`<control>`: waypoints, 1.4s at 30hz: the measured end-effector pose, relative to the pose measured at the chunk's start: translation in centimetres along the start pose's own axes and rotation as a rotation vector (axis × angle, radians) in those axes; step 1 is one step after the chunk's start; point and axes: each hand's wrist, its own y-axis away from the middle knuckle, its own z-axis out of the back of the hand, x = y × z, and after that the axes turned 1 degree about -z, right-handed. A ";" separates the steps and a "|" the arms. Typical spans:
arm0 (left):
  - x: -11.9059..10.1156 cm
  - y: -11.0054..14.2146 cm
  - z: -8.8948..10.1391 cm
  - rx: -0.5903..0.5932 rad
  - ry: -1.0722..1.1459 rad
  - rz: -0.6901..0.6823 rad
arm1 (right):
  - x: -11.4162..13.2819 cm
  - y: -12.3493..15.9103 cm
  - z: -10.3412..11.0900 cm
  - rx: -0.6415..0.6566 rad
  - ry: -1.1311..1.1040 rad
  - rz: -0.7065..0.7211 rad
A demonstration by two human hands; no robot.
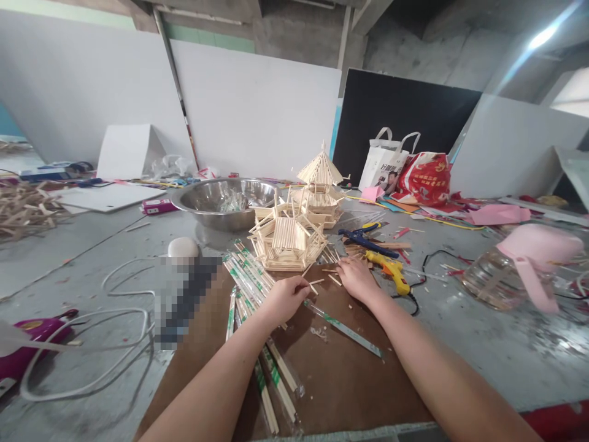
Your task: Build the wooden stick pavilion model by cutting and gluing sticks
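Observation:
My left hand [286,297] is closed, thumb and fingertips pinched together over the brown board; whatever is between them is too small to make out. A short wooden stick [317,282] lies just right of its fingertips. My right hand [358,277] rests at the board's far edge, fingers stretched forward among cut stick pieces [335,280]. Directly ahead stands a stick-built model [289,240] with a slatted panel and projecting sticks. Wrapped chopsticks [248,270] lie under and beside my left forearm. A flattened chopstick wrapper [352,334] crosses the board between my arms.
Behind the model rises a pointed-roof stick pavilion [321,175], beside a steel basin [211,205]. To the right are blue-handled cutters [363,238], a yellow glue gun [391,270] and a pink-lidded jug [499,276]. A white cable [145,325] loops at left.

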 end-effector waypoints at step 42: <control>-0.4 0.2 0.2 -0.002 0.002 0.007 | 0.1 0.5 2.4 0.128 0.079 -0.158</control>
